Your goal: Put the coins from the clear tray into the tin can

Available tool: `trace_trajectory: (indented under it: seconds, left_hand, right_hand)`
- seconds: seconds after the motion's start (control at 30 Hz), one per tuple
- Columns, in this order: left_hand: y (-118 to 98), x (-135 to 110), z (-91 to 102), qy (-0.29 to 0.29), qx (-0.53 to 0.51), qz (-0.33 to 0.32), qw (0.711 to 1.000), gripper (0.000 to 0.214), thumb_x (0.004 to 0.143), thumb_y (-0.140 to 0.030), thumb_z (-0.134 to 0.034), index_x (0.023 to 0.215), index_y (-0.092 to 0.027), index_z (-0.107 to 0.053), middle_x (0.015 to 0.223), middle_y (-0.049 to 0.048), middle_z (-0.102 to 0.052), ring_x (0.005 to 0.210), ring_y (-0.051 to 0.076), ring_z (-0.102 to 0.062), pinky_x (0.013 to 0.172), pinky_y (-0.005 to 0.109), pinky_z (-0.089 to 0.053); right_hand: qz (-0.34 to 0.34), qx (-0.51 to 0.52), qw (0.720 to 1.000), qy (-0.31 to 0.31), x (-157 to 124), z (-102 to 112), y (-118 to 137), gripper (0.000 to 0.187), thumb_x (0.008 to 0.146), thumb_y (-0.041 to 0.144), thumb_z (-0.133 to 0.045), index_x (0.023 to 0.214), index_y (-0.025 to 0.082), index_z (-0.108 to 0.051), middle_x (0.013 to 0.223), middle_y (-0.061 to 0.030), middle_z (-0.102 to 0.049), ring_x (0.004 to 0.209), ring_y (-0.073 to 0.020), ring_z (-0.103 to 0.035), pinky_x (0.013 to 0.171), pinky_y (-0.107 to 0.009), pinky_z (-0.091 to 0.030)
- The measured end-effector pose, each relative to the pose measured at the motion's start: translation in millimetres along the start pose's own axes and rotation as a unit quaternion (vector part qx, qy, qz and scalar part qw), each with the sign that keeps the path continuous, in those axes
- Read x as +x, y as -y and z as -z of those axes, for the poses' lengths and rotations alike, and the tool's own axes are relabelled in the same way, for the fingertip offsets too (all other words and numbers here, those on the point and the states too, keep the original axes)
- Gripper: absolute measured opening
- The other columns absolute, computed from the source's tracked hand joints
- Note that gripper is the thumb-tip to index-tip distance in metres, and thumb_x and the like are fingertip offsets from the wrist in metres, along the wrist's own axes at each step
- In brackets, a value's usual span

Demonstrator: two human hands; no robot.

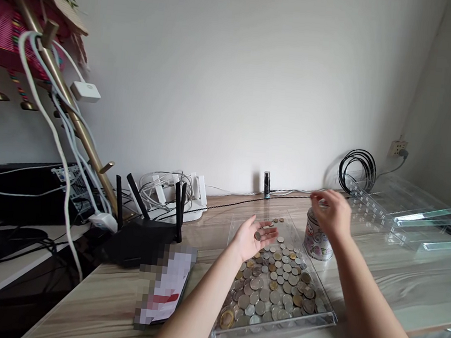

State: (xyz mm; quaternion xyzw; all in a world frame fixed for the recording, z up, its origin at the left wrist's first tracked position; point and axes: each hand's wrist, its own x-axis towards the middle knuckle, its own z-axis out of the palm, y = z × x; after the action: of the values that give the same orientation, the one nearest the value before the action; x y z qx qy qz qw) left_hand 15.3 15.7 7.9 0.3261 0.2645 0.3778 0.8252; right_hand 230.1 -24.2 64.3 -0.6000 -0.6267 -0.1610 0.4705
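My left hand (pixel 246 243) is held palm up over the tray with its fingers stretched out, and a coin (pixel 257 236) rests in it. Beneath it, many silver and brass-coloured coins (pixel 264 294) are spread over a clear plastic tray (pixel 273 330). A round floral-patterned tin (pixel 313 242) stands against the tray's right side. Just above the tin's top, my right hand (pixel 334 217) has its fingertips pinched together. Whatever is between those fingertips is too small to make out. The tin's opening is partly hidden by this hand.
Left of the tray lie a phone-like flat object (pixel 166 292) and a black router (pixel 137 243). Behind are a white router with cables (pixel 182 213) and a small dark bottle (pixel 267 184). Clear plastic trays (pixel 406 212) and a black cable coil (pixel 357 171) sit at right.
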Motion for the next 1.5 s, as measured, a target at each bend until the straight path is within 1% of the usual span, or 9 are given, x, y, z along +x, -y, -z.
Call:
trace_trajectory:
  seconds: [0.23, 0.53, 0.67, 0.77, 0.93, 1.17, 1.27, 1.4, 1.5]
  left_hand:
    - [-4, -10, -9.3, 0.096, -0.019, -0.044, 0.994, 0.058, 0.077, -0.054, -0.034, 0.116, -0.013, -0.046, 0.078, 0.0082, -0.059, 0.066, 0.016, -0.055, 0.06, 0.027, -0.042]
    - [-1, -11, -14.2, 0.111, 0.024, -0.064, 0.991, 0.053, 0.078, -0.054, -0.032, 0.112, -0.017, -0.048, 0.094, 0.0106, -0.057, 0.084, 0.02, -0.054, 0.074, 0.035, -0.041]
    - [2, 2, -1.2, -0.081, 0.168, -0.086, 0.979, 0.036, 0.075, -0.044, -0.043, 0.095, -0.017, -0.055, 0.098, 0.0101, -0.057, 0.086, 0.02, -0.054, 0.068, 0.031, -0.042]
    - [4, 8, 6.3, -0.168, 0.288, -0.093, 0.938, 0.023, 0.073, -0.035, -0.047, 0.087, -0.018, -0.056, 0.098, 0.0076, -0.058, 0.086, 0.018, -0.054, 0.066, 0.026, -0.041]
    - [11, 9, 6.7, -0.138, 0.432, -0.084, 0.887, 0.024, 0.072, -0.034, -0.046, 0.085, -0.02, -0.059, 0.098, 0.0062, -0.059, 0.089, 0.02, -0.052, 0.069, 0.028, -0.04]
    - [18, 10, 12.8, -0.093, 0.535, -0.128, 0.83, 0.024, 0.068, -0.035, -0.053, 0.083, -0.02, -0.064, 0.095, 0.0063, -0.061, 0.088, 0.022, -0.052, 0.08, 0.03, -0.036]
    - [15, 13, 15.8, -0.136, 0.509, -0.181, 0.83, 0.026, 0.073, -0.033, -0.046, 0.088, -0.02, -0.062, 0.097, 0.0072, -0.06, 0.088, 0.02, -0.052, 0.077, 0.031, -0.037]
    - [12, 16, 16.8, -0.155, 0.499, -0.199, 0.829, 0.022, 0.073, -0.027, -0.045, 0.084, -0.018, -0.062, 0.088, 0.0068, -0.061, 0.081, 0.018, -0.054, 0.073, 0.029, -0.039]
    - [13, 16, 15.9, -0.148, 0.497, -0.204, 0.831, 0.02, 0.071, -0.025, -0.047, 0.081, -0.018, -0.063, 0.084, 0.0063, -0.062, 0.079, 0.018, -0.054, 0.073, 0.028, -0.039]
  right_hand:
    - [0.216, 0.062, 0.936, 0.272, -37, -42, 62, 0.021, 0.072, 0.037, -0.052, 0.084, 0.021, -0.059, 0.079, -0.0017, -0.06, 0.062, -0.0105, -0.052, 0.053, -0.02, -0.032]
    - [0.151, 0.019, 0.975, 0.16, -18, -29, 44, 0.02, 0.08, 0.025, -0.039, 0.076, 0.019, -0.058, 0.074, -0.001, -0.06, 0.059, -0.0076, -0.048, 0.05, -0.018, -0.029]
    - [-0.004, -0.084, 0.996, 0.04, 8, -1, 3, 0.022, 0.076, 0.032, -0.042, 0.074, 0.021, -0.061, 0.074, -0.0028, -0.06, 0.067, -0.0131, -0.05, 0.052, -0.021, -0.03]
    - [-0.107, -0.155, 0.979, 0.079, 16, 11, -27, 0.022, 0.07, 0.035, -0.045, 0.067, 0.021, -0.063, 0.066, -0.0042, -0.06, 0.062, -0.0158, -0.05, 0.049, -0.024, -0.028]
    - [-0.137, -0.164, 0.964, 0.156, 13, 11, -39, 0.021, 0.066, 0.035, -0.047, 0.065, 0.023, -0.065, 0.063, -0.0045, -0.059, 0.057, -0.0156, -0.05, 0.047, -0.024, -0.028]
    - [-0.066, -0.097, 0.992, 0.039, 0, 20, 4, 0.028, 0.076, 0.038, -0.038, 0.075, 0.022, -0.062, 0.074, -0.003, -0.061, 0.064, -0.0136, -0.051, 0.051, -0.023, -0.03]
    - [-0.005, -0.026, 0.973, 0.227, -18, 15, 23, 0.027, 0.076, 0.036, -0.039, 0.071, 0.022, -0.061, 0.07, -0.0011, -0.06, 0.058, -0.0114, -0.05, 0.05, -0.022, -0.031]
    - [0.127, 0.012, 0.833, 0.538, -52, -4, 30, 0.029, 0.054, 0.035, -0.061, 0.08, 0.023, -0.061, 0.078, 0.0001, -0.06, 0.064, -0.0132, -0.052, 0.05, -0.021, -0.034]
    - [0.192, -0.039, 0.763, 0.616, -69, -10, 27, 0.055, 0.037, 0.033, -0.07, 0.09, 0.022, -0.059, 0.086, -0.0019, -0.058, 0.072, -0.0176, -0.053, 0.053, -0.022, -0.035]
